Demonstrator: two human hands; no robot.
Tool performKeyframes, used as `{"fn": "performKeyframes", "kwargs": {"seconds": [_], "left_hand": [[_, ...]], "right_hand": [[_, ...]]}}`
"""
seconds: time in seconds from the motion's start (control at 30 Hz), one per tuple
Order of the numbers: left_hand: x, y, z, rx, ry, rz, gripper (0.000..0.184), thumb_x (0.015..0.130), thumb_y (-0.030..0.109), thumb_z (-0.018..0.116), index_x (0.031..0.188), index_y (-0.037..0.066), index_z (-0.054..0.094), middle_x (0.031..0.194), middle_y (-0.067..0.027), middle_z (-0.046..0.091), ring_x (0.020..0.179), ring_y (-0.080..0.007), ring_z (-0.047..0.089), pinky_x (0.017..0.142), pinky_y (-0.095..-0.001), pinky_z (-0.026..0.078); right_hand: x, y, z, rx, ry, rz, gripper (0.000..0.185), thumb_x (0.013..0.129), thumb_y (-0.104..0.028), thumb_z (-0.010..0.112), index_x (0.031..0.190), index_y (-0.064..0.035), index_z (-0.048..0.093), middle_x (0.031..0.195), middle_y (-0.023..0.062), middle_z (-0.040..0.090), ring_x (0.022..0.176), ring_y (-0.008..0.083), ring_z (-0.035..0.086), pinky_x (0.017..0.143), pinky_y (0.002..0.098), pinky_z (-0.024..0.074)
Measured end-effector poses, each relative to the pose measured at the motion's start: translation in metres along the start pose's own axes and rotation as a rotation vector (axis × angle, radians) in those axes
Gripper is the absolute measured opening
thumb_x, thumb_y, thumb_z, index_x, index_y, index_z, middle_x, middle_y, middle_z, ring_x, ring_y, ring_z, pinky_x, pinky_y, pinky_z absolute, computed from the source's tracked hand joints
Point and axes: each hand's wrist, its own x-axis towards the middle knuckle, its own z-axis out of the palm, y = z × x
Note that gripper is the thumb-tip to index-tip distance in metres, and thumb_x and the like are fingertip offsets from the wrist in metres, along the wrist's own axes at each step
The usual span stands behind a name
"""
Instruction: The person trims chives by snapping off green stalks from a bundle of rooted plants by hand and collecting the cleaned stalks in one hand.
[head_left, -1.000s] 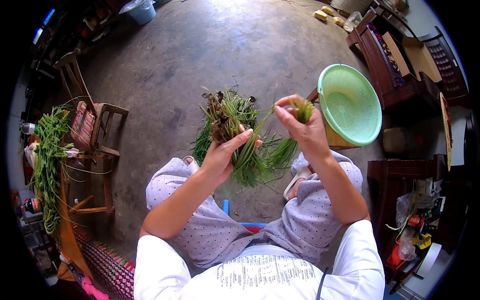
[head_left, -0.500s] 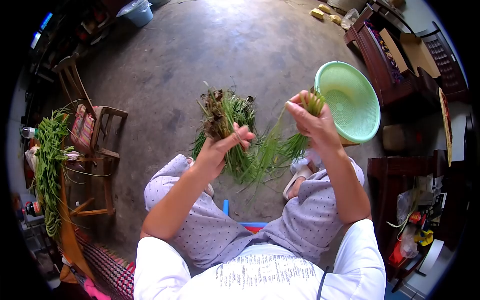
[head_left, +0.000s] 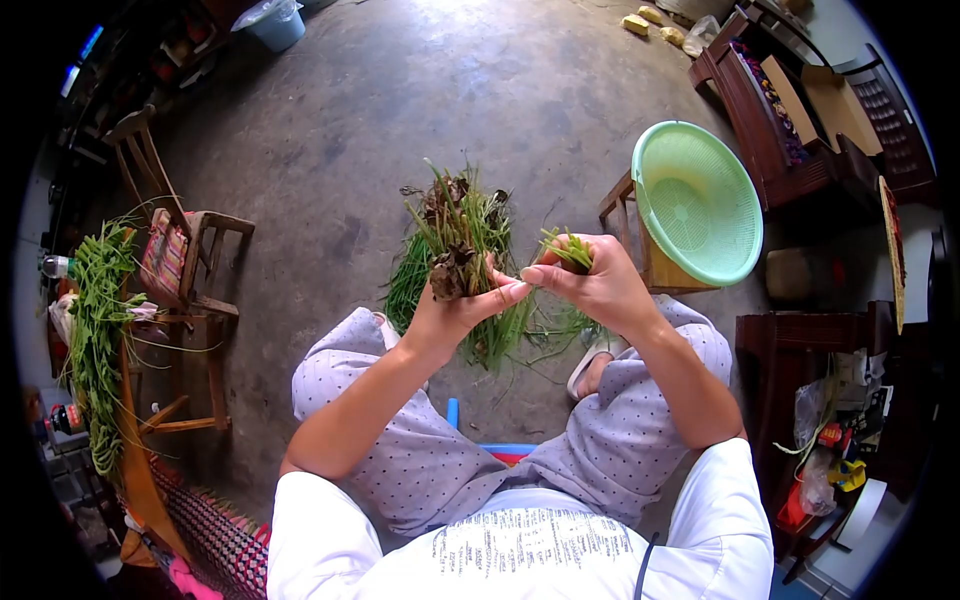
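Note:
My left hand (head_left: 452,318) is wrapped round a bunch of green stems with brown, withered parts (head_left: 455,268) at its upper end. Close beside it, my right hand (head_left: 603,287) grips a smaller bundle of green stems (head_left: 568,250), their pale ends poking out above the fingers. The thumbs and fingertips of both hands meet or nearly meet between the bunches; any stem pinched there is too small to tell. Beneath and beyond the hands, a pile of long green stems (head_left: 405,283) lies on the floor between my feet.
A green plastic colander (head_left: 742,262) rests on a wooden stool (head_left: 655,262) at the right. Leafy greens (head_left: 98,330) lie along a wooden surface at the left, near a wooden chair (head_left: 212,222). A blue bucket (head_left: 277,30) stands at the far left.
My right hand first moved right, away from the left hand with strands trailing, then came back left to meet it. The bunch in my left hand has tilted, its brown ends now nearer me.

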Motion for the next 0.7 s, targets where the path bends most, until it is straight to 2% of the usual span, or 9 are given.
{"fn": "performKeyframes", "kwargs": {"seconds": [0.2, 0.27, 0.3, 0.43, 0.53, 0.6, 0.63, 0.7], "left_hand": [[-0.002, 0.006, 0.0, 0.049, 0.01, -0.009, 0.027, 0.073, 0.008, 0.074, 0.081, 0.009, 0.048, 0.077, 0.0009, 0.054, 0.073, -0.0078, 0.053, 0.064, -0.0231, 0.042], [-0.003, 0.005, -0.002, 0.046, 0.015, -0.046, 0.028, 0.073, 0.008, 0.074, 0.081, 0.009, 0.047, 0.076, 0.0012, 0.054, 0.072, -0.0082, 0.053, 0.063, -0.0234, 0.042], [-0.003, 0.004, -0.003, 0.041, -0.001, -0.042, 0.029, 0.073, 0.008, 0.074, 0.082, 0.009, 0.046, 0.076, -0.0001, 0.055, 0.072, -0.0091, 0.054, 0.063, -0.0238, 0.042], [-0.006, 0.007, -0.004, -0.037, -0.073, -0.091, 0.029, 0.074, 0.007, 0.072, 0.085, 0.01, 0.045, 0.079, -0.005, 0.059, 0.074, -0.0125, 0.058, 0.062, -0.0252, 0.043], [-0.006, 0.003, -0.005, -0.14, -0.094, -0.098, 0.026, 0.075, 0.013, 0.073, 0.084, 0.007, 0.05, 0.082, -0.0042, 0.061, 0.078, -0.0096, 0.057, 0.063, -0.0241, 0.042], [-0.005, 0.002, -0.004, -0.16, -0.106, -0.111, 0.027, 0.076, 0.01, 0.071, 0.086, 0.009, 0.047, 0.082, -0.0054, 0.06, 0.077, -0.0126, 0.058, 0.063, -0.0255, 0.043], [-0.005, 0.001, -0.003, -0.18, -0.117, -0.124, 0.029, 0.076, 0.007, 0.07, 0.089, 0.011, 0.044, 0.082, -0.0065, 0.06, 0.077, -0.0155, 0.06, 0.064, -0.0268, 0.044], [-0.004, -0.001, 0.0, -0.199, -0.124, -0.113, 0.027, 0.076, 0.01, 0.071, 0.087, 0.009, 0.046, 0.082, -0.0055, 0.06, 0.078, -0.0128, 0.059, 0.063, -0.0255, 0.043]], "right_hand": [[-0.003, -0.004, -0.008, -0.049, -0.021, 0.047, 0.016, 0.081, -0.016, 0.069, 0.078, -0.001, 0.064, 0.061, -0.0036, 0.051, 0.057, 0.0047, 0.044, 0.051, 0.0225, 0.0353], [-0.003, -0.003, -0.014, 0.062, 0.097, 0.058, 0.017, 0.08, -0.017, 0.069, 0.08, -0.0004, 0.066, 0.06, -0.0014, 0.056, 0.055, 0.0053, 0.046, 0.051, 0.0231, 0.0386], [0.0, 0.002, -0.018, 0.073, 0.165, -0.011, 0.016, 0.081, -0.016, 0.068, 0.079, -0.0004, 0.066, 0.063, -0.0015, 0.059, 0.058, 0.0051, 0.05, 0.053, 0.0222, 0.0407], [-0.004, 0.001, -0.041, 0.099, 0.236, 0.1, 0.018, 0.08, -0.017, 0.069, 0.084, 0.0009, 0.066, 0.065, -0.0011, 0.059, 0.06, 0.0045, 0.05, 0.053, 0.022, 0.0404], [-0.006, -0.003, -0.04, -0.134, 0.158, -0.143, 0.019, 0.079, -0.015, 0.07, 0.093, -0.0018, 0.067, 0.061, -0.0062, 0.052, 0.055, 0.0004, 0.041, 0.049, 0.018, 0.0314], [-0.013, -0.019, -0.032, -0.144, 0.063, 0.022, 0.026, 0.076, -0.02, 0.073, 0.094, -0.0012, 0.066, 0.057, -0.0067, 0.043, 0.053, 0.002, 0.037, 0.046, 0.0208, 0.0295], [-0.013, -0.017, -0.026, -0.074, 0.071, 0.002, 0.024, 0.077, -0.018, 0.073, 0.093, -0.0025, 0.066, 0.056, -0.0073, 0.038, 0.053, 0.0017, 0.032, 0.045, 0.0217, 0.0245], [-0.009, -0.003, -0.012, 0.041, 0.049, -0.002, 0.02, 0.077, -0.018, 0.072, 0.09, -0.003, 0.066, 0.056, -0.0079, 0.038, 0.053, 0.0012, 0.032, 0.045, 0.0214, 0.0236]]}}
